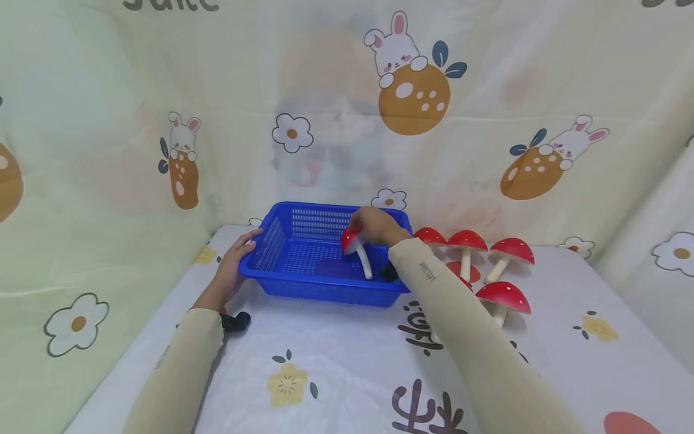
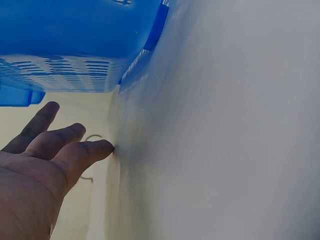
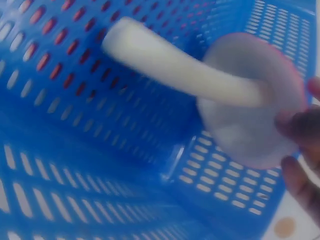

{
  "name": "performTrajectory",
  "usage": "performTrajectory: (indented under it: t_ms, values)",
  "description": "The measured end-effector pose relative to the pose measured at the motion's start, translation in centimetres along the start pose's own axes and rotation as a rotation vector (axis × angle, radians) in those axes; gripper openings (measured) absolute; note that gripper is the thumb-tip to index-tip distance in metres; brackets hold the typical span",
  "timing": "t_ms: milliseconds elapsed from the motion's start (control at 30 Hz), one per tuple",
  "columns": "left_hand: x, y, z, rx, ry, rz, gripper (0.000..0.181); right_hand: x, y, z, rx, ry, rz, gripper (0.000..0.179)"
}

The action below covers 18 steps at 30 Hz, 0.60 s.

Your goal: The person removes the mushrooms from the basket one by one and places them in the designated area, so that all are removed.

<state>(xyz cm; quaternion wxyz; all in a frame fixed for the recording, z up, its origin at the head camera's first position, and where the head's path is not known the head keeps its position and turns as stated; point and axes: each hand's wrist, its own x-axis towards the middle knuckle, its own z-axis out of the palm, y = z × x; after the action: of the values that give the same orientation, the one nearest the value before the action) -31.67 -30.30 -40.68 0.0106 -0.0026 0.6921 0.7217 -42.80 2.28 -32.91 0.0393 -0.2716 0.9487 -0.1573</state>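
Note:
My right hand point(image 1: 378, 225) grips a toy mushroom point(image 1: 352, 240) by its red cap, inside the blue plastic basket point(image 1: 325, 292). In the right wrist view the fingertips point(image 3: 295, 127) pinch the cap's rim, and the white stem point(image 3: 185, 70) points away from the hand. My left hand point(image 1: 232, 265) is at the basket's left side, fingers stretched along the rim. From the left wrist view, its fingers point(image 2: 85, 150) look extended and loosely spread below the basket wall point(image 2: 75, 30).
Several more red-capped mushrooms point(image 1: 505, 295) stand right of the basket, some partly behind the right sleeve point(image 1: 461, 325). A patterned white cloth point(image 1: 336, 361) covers the table, and a printed curtain point(image 1: 244, 72) hangs behind it.

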Motion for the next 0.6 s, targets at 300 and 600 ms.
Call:
performTrajectory:
  t_ms: [300, 600]
  values:
    - [0.0, 0.27, 0.13, 0.032, 0.007, 0.01, 0.048, 0.56, 0.29, 0.43, -0.192, 0.121, -0.107, 0.016]
    - [-0.2, 0.26, 0.24, 0.046, 0.005, -0.008, 0.048, 0.0, -0.22, 0.14, -0.32, 0.183, -0.177, 0.011]
